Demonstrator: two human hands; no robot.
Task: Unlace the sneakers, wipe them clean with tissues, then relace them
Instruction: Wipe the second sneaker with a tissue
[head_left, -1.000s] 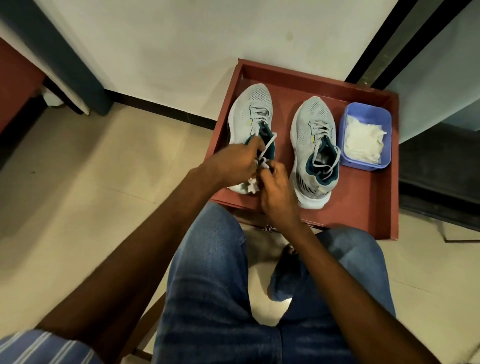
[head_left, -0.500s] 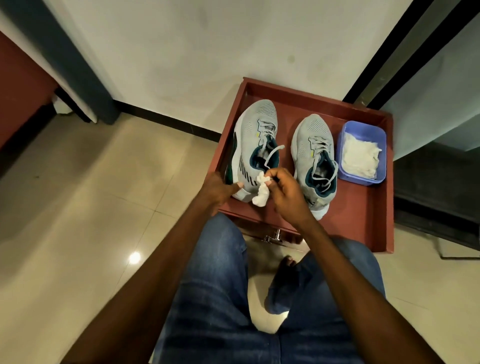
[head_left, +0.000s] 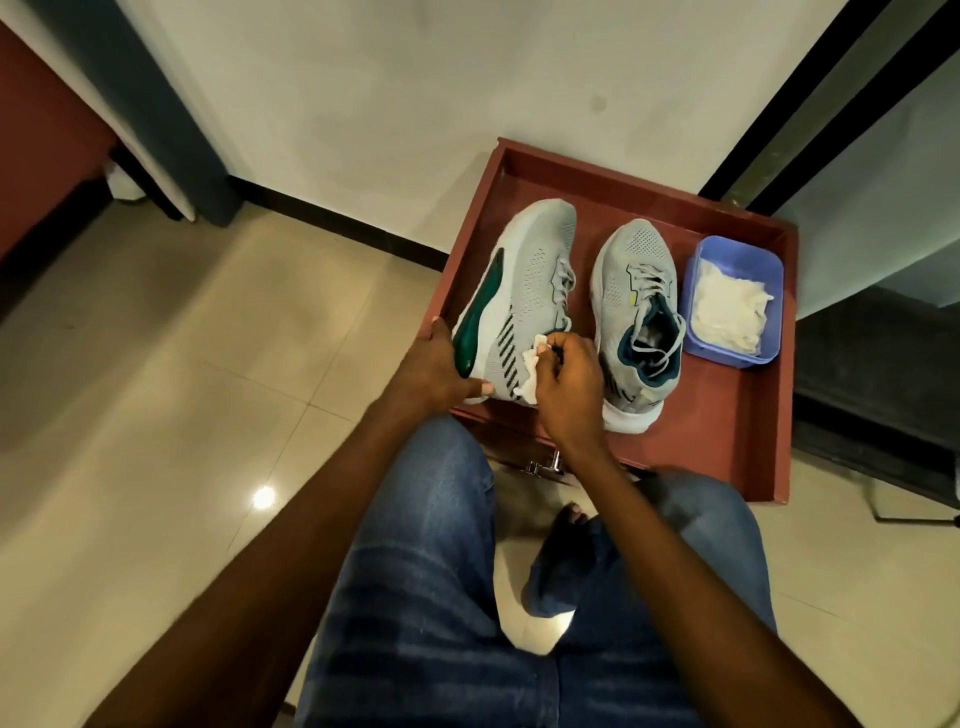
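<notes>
The left sneaker (head_left: 524, 291) is lying tipped onto its side in the red tray (head_left: 737, 415), its heel hidden behind the person's hands. The left hand (head_left: 436, 369) is gripping the heel and sole, while the right hand (head_left: 566, 384) is pinching a crumpled tissue (head_left: 527, 371) against the sneaker's side. The right sneaker (head_left: 636, 312) is standing upright beside it, laces loose. A blue tub (head_left: 698, 332) is holding more tissues (head_left: 730, 312).
</notes>
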